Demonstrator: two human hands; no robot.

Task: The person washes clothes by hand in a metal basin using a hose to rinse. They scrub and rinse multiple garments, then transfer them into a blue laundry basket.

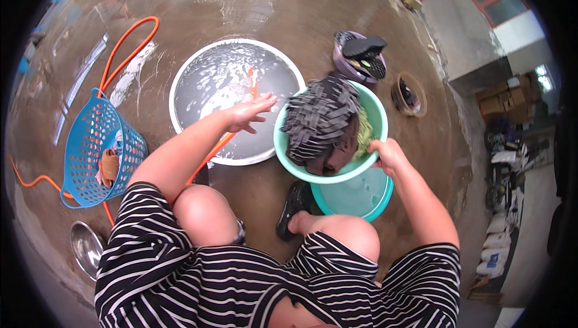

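My right hand (386, 154) grips the rim of a mint-green plastic basin (381, 116), which is raised and tilted. In this basin lie a bundle of dark grey and black textured fabric (320, 113), brown cloth (343, 152) and light green cloth (365, 134). My left hand (253, 113) is held empty, fingers apart, above a large white-rimmed basin (173, 107) of water. The end of an orange hose (252, 79) lies in that water. Below the raised basin, a teal basin (356, 197) stands on the floor, partly hidden.
A blue perforated basket (83, 161) with cloth stands at the left, near a metal bowl (86, 246). A purple basin (345, 64) with black footwear and a small tub (417, 98) are beyond at the right. The concrete floor (271, 3) is wet.
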